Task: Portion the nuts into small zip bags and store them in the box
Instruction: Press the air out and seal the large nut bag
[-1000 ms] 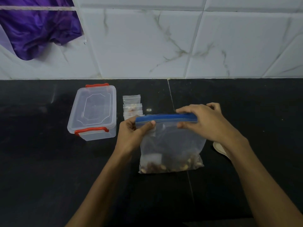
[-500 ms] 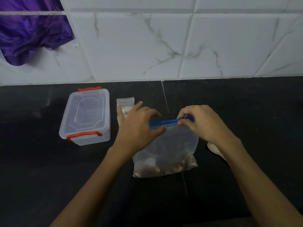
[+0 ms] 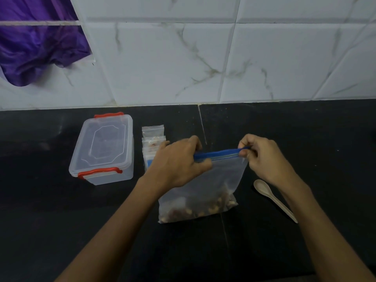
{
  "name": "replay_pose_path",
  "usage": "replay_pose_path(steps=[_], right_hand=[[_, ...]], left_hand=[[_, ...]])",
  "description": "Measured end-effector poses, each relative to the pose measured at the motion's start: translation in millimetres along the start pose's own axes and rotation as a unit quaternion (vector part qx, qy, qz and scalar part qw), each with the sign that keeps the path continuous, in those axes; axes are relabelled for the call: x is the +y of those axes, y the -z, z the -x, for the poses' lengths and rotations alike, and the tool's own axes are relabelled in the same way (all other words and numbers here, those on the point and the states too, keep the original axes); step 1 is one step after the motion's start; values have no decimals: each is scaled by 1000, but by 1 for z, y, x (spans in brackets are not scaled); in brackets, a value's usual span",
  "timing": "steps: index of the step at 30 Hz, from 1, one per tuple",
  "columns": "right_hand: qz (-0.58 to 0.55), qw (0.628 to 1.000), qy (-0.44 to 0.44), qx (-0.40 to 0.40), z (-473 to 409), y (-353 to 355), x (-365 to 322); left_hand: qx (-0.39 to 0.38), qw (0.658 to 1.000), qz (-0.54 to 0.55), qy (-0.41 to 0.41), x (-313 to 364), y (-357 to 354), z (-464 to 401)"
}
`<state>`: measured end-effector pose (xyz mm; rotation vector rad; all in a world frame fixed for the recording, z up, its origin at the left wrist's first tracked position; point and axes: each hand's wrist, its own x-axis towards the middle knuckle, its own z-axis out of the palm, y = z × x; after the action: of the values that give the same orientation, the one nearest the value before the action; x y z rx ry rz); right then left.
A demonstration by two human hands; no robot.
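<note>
Head view shows both hands on the blue zip strip (image 3: 218, 155) of the large zip bag (image 3: 203, 192), which stands on the black counter (image 3: 61, 231) with the nuts (image 3: 203, 209) heaped along its bottom. The left hand (image 3: 179, 163) has its fingers curled round the left part of the strip, thumb in front; the right hand (image 3: 262, 159) pinches the strip's right end between thumb and fingertips. Whether the seal is being pressed together or pulled apart cannot be told from this frame; the strip looks mostly flat and joined.

Just behind the left hand, between it and the box (image 3: 103, 149), lies a small stack of small zip bags (image 3: 152, 137); at least some hold a few nuts, so portioning seems to be partly or wholly done. The box sits at the left, clear plastic with red clips, its lid on, and no bags can be made out inside. A pale spoon (image 3: 272, 197) lies on the counter near the right wrist, touching nothing.

As a judgement: filling is well along, while opening the box, laying the small bags in it and closing the lid are all left to do. A purple cloth (image 3: 34, 49) hangs against the tiled wall (image 3: 203, 58)
</note>
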<state>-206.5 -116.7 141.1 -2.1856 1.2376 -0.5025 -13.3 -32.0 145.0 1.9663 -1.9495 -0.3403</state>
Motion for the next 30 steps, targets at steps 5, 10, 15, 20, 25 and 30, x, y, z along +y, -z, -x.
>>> replay_pose_path(steps=[5,10,15,20,25,30], right_hand=[[-5,1000,13,-27,2,5,-4],[52,991,58,-109,4,12,-21],[179,975,112,-74,-4,-1,-25],[218,967,131,-25,-5,-6,-20],[193,968,133,-87,-1,-3,-22],[214,954,211,-9,-7,-13,-24]], left_hand=[[-35,999,27,-18,7,3,-7],[-30,998,54,-17,7,2,-11],[0,997,80,-18,6,1,-12],[-27,999,10,16,0,17,-1],[-63,997,9,49,-1,13,2],[4,999,30,37,9,9,-1]])
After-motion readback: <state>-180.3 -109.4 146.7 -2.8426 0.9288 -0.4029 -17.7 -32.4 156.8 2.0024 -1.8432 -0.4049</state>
